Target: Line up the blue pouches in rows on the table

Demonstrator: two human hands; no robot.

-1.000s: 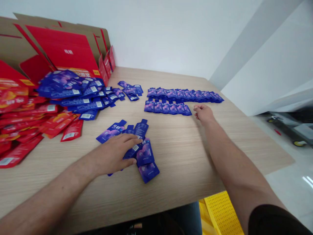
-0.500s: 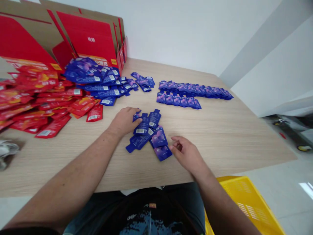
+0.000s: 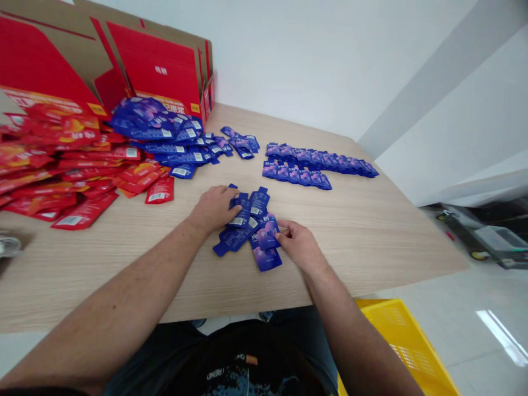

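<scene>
A small cluster of blue-purple spouted pouches lies overlapping in front of me, some with the barcode side up. My left hand point(image 3: 217, 208) is at the cluster's left side, thumb and fingers curled over a blue pouch point(image 3: 241, 220); part of that pouch is hidden under the hand. On the other side, my right hand point(image 3: 300, 242) pinches the right edge of a purple-fronted pouch point(image 3: 268, 233) between thumb and forefinger. Beneath it a second purple-fronted pouch point(image 3: 266, 259) sticks out toward me.
Two overlapping rows of blue pouches point(image 3: 297, 174) lie farther back on the table point(image 3: 371, 236). At the left are heaps of blue pouches point(image 3: 157, 124) and red pouches point(image 3: 74, 165) before red cartons point(image 3: 159, 66). A yellow crate point(image 3: 391, 319) stands below the table's edge at right.
My right hand has moved left and taken hold of the purple-fronted pouch, which has shifted slightly over the one under it. My left hand stays on the cluster.
</scene>
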